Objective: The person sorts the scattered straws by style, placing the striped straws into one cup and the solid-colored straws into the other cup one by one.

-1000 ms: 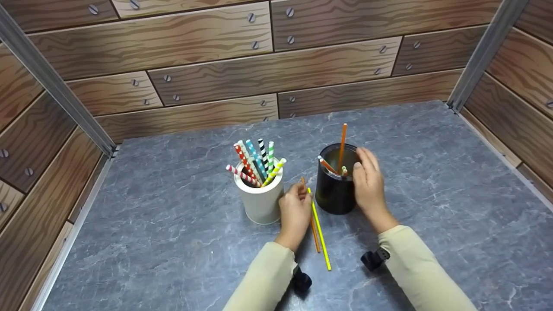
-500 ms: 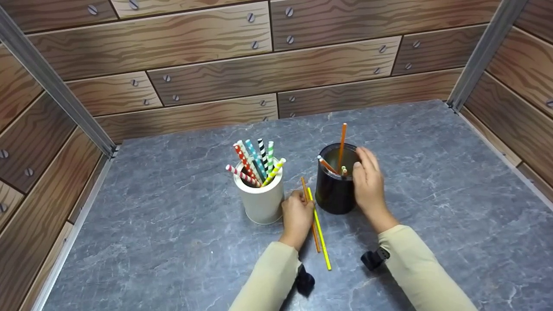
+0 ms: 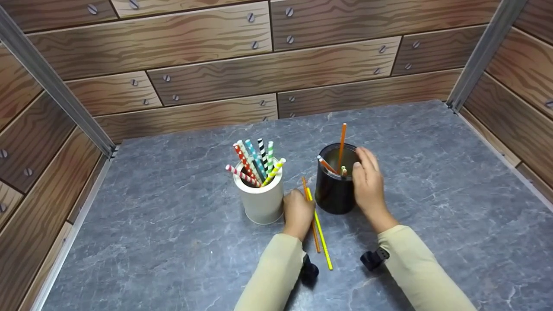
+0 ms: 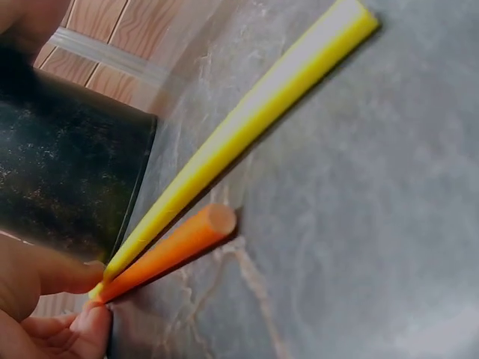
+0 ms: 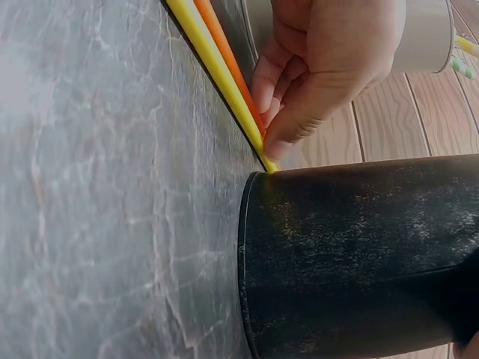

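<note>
My left hand [image 3: 299,214] is low at the table between the two cups. In the left wrist view its thumb and a fingertip pinch around the narrow far ends of a yellow straw [image 4: 247,123] and an orange straw [image 4: 176,250], which lie side by side on the tabletop. My right hand [image 3: 369,183] holds the upper right side of the black cup [image 3: 335,194], fingers and thumb at its rim. Inside that cup stand a tall orange straw [image 3: 342,142], another leaning orange one and green-tipped ends. The white cup [image 3: 261,207], left of my left hand, holds several patterned straws [image 3: 255,162].
A grey marbled tabletop [image 3: 173,224] carries everything. Wood-patterned panels [image 3: 216,73] stand behind and at both sides, with metal corner posts [image 3: 473,56]. A black wrist camera [image 3: 309,272] sits by the left cuff.
My left hand has come down and slightly right, its fingers curling in beside the orange and yellow straws. The straws barely shift. My right hand stays on the black cup.
</note>
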The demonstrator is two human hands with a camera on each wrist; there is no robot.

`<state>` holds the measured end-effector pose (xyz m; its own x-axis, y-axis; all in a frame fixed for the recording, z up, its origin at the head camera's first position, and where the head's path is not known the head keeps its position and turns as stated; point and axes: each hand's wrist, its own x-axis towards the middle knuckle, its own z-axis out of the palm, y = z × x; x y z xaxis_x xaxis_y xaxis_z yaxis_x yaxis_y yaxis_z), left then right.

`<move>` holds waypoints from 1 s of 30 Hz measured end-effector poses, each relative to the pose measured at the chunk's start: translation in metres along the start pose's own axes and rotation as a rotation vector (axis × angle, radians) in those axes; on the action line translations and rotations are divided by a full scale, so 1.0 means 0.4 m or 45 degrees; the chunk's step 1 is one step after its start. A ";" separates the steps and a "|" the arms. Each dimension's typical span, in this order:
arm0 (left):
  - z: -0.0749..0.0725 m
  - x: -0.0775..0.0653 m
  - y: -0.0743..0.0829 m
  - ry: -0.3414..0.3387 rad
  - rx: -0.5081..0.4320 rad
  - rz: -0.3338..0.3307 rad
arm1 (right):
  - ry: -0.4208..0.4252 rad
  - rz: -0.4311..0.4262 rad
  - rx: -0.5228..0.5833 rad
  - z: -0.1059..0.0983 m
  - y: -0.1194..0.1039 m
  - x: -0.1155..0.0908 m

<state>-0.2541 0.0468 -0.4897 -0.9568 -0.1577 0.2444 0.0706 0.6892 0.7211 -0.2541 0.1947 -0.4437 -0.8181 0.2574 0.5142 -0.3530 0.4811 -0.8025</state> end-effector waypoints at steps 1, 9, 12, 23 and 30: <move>-0.001 0.001 0.001 -0.004 0.013 0.006 | 0.000 -0.001 0.000 0.000 0.001 0.000; -0.003 0.001 0.008 -0.053 0.085 0.029 | 0.008 -0.003 0.011 0.000 0.006 -0.001; -0.003 0.004 0.011 -0.064 0.069 0.014 | 0.009 0.000 0.009 -0.001 0.004 -0.002; -0.002 0.008 0.012 -0.063 0.074 0.032 | 0.001 0.005 0.016 -0.001 -0.005 0.000; -0.002 0.006 0.001 -0.070 0.028 0.000 | 0.015 0.004 0.027 0.003 -0.002 0.000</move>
<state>-0.2560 0.0460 -0.4882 -0.9709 -0.1186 0.2079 0.0651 0.7049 0.7063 -0.2542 0.1935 -0.4436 -0.8138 0.2690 0.5151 -0.3599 0.4627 -0.8102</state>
